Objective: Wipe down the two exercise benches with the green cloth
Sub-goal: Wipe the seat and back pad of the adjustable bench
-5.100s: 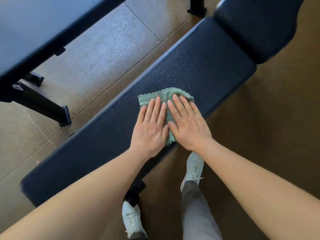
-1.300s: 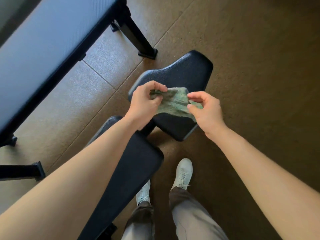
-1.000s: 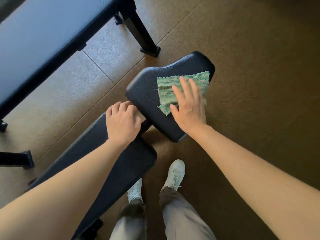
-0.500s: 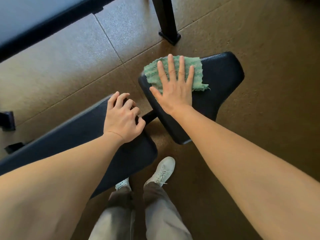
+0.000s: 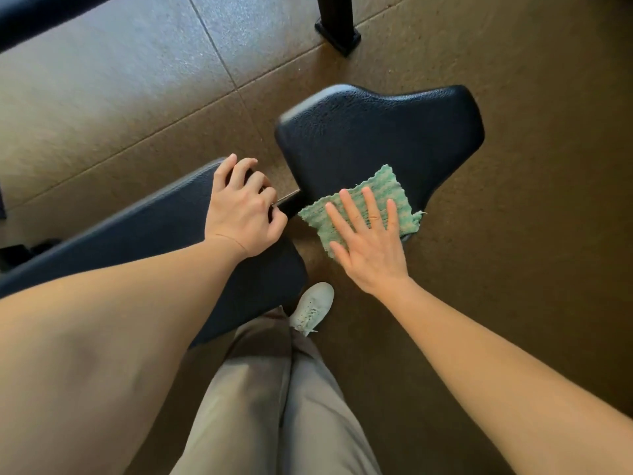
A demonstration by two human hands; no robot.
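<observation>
The green cloth (image 5: 373,197) lies flat on the near edge of the black seat pad (image 5: 376,138) of the near bench. My right hand (image 5: 368,241) presses on the cloth with straight, spread fingers. My left hand (image 5: 243,209) rests on the end of the long black back pad (image 5: 154,217), its fingers curled over the pad's edge by the gap between the two pads. The second bench (image 5: 44,12) shows only as a dark edge at the top left.
A black metal leg and foot (image 5: 337,27) of the second bench stands on the brown tiled floor (image 5: 137,90) just beyond the seat pad. My legs in beige trousers and a white shoe (image 5: 311,311) are below the pads.
My right hand has dragged the cloth from the far left part of the seat pad back to its near edge. My left hand has stayed on the back pad's end.
</observation>
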